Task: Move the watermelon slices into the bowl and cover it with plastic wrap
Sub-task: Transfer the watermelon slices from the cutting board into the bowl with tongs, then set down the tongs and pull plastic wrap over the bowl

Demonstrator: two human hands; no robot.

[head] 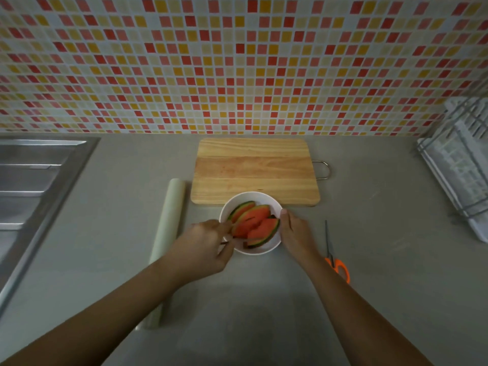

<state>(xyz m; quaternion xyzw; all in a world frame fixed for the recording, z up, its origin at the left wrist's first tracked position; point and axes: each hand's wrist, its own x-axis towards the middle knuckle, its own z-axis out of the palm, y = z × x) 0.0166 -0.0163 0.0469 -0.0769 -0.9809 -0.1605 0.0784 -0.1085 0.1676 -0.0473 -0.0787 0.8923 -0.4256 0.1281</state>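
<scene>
Here, seen from above, a white bowl [266, 200] sits on a grey counter [369, 260], touching the near edge of a bare wooden board [253, 170]. Three watermelon slices [253, 223] lie inside it, rinds up and overlapping. The left hand [208, 247] reaches in at the bowl's left rim, fingers bunched at the end of one slice; whether they pinch it is hard to tell, since the hand is blurred and hides the rim there. The right hand [294, 231] cups the right rim, thumb on the edge. A wrap roll [166, 233] lies left, partly behind the forearm. Scissors [334, 256] lie right, one handle loop hidden. A sink [34, 180] and rack [459, 175] are cut off at the sides.
</scene>
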